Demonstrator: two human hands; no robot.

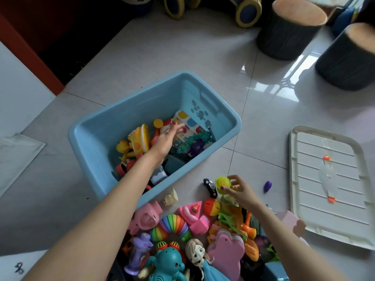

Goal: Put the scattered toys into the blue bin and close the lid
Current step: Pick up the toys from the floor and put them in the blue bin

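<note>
The blue bin (95,136) stands open on the tiled floor, with several toys lying inside. My left hand (168,135) reaches into the bin above those toys, fingers relaxed and holding nothing. My right hand (239,189) pinches a small yellow-green cup toy (222,182) just in front of the bin's near right corner. The pale lid (328,185) lies flat on the floor to the right. A pile of scattered toys spreads in front of the bin: a rainbow slinky (172,225), a pink cake toy (192,211), a doll (197,252), a teal elephant (168,264).
A black toy car (211,186) and a purple eggplant toy (267,186) lie near my right hand. Two dark stump stools (288,31) (349,61) stand at the back right. A yellow-wheeled ride-on toy (246,11) sits at the top.
</note>
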